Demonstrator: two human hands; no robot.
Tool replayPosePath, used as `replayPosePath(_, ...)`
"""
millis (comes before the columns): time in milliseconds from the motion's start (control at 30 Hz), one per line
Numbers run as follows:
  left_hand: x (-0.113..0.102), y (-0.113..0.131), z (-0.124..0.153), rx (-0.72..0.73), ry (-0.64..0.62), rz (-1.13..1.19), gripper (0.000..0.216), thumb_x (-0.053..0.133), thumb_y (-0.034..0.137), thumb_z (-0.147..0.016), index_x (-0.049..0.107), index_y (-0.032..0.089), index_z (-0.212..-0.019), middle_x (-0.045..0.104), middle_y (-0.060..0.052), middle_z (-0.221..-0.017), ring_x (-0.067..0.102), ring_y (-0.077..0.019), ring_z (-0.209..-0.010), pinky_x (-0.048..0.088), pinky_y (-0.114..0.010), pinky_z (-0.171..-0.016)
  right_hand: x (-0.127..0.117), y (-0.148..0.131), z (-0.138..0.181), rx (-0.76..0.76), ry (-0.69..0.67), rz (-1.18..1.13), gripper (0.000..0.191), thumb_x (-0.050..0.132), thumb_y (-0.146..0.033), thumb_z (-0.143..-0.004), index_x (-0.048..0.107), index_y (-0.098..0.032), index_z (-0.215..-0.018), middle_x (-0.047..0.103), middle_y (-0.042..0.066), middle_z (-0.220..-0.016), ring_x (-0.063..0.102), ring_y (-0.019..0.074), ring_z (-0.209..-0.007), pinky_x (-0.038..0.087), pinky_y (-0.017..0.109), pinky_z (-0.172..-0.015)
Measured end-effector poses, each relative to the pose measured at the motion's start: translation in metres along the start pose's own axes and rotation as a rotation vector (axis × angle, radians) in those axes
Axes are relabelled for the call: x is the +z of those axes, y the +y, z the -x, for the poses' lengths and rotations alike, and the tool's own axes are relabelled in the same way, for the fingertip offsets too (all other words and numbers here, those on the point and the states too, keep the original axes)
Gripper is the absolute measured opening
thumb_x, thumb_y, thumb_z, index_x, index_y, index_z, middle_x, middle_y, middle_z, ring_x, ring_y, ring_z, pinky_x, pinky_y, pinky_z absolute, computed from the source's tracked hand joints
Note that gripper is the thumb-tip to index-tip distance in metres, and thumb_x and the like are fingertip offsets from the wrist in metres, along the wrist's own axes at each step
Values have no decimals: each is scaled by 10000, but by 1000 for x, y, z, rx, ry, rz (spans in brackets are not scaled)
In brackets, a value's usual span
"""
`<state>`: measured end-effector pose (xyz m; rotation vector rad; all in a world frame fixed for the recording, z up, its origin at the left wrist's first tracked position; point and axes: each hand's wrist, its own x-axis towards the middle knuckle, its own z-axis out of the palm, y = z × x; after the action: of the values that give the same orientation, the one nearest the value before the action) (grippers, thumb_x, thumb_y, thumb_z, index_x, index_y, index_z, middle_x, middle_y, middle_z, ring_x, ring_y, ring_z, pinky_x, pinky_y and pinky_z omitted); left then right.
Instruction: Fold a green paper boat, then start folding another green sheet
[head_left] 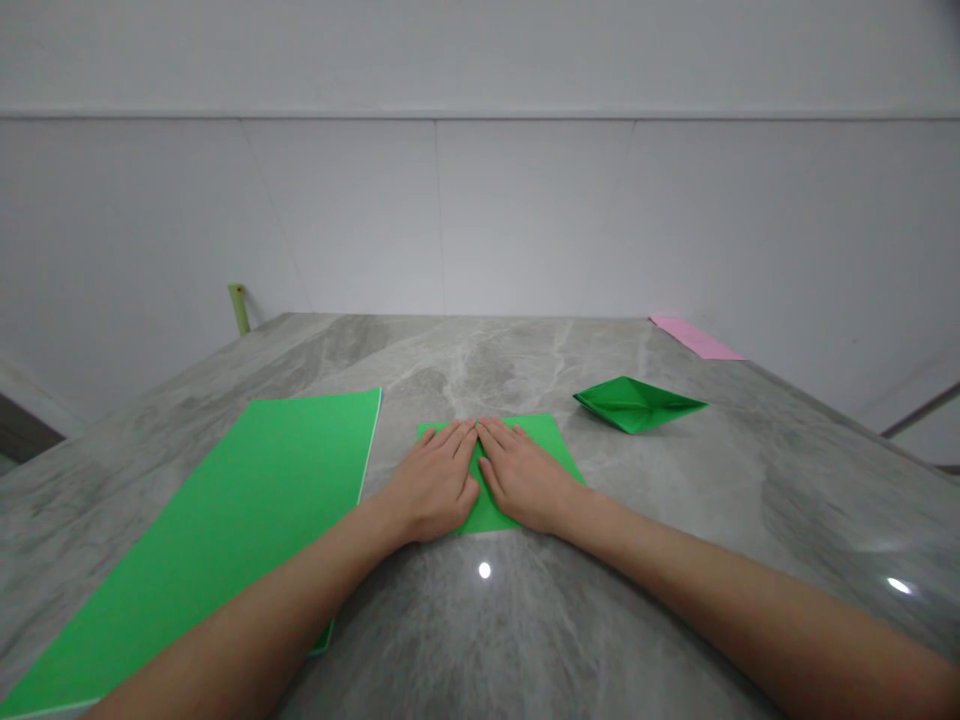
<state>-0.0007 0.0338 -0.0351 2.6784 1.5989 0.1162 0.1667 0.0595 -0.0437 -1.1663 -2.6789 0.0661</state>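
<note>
In the head view, the inventory stands as follows, and you are its centre point, with 12 o'clock straight ahead. Hands: two. Your left hand [431,485] and your right hand [525,478] lie flat and palms-down on the square green paper sheet [529,432], their fingers [450,440] extended, lying close together and pressing down, with no pinch; the two sets of fingertips meet or nearly meet at the sheet's far middle. Square sheets under the hands: one, at 12 o'clock on the grey marble counter [480,360]. Large green sheets: one [225,520], at 9 to 10 o'clock, passing beneath your left forearm. Folded green paper pieces: one [637,405], at 1 to 2 o'clock. Pink paper strips: one [697,338], at the far edge around 1 o'clock. Small green posts: one [239,308], beyond the counter at 11 o'clock (what it is, you cannot tell from here). Main risks: uneven pressure could skate the sheet across the polished stone, and dragging your left forearm could shift the large sheet.
</note>
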Motion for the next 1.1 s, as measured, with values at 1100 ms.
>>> replayPosePath(1100,-7,-19,14,-309,55,-95,785,348,619,-936,416,21,-1440,464,-211,-1458,140,-496,-1427,233,-617,-1110,-19,26,-2,394,21,215,818,455,-753,-806,605,-47,-1193,567,263,-1197,501,444,-1118,342,566,-968)
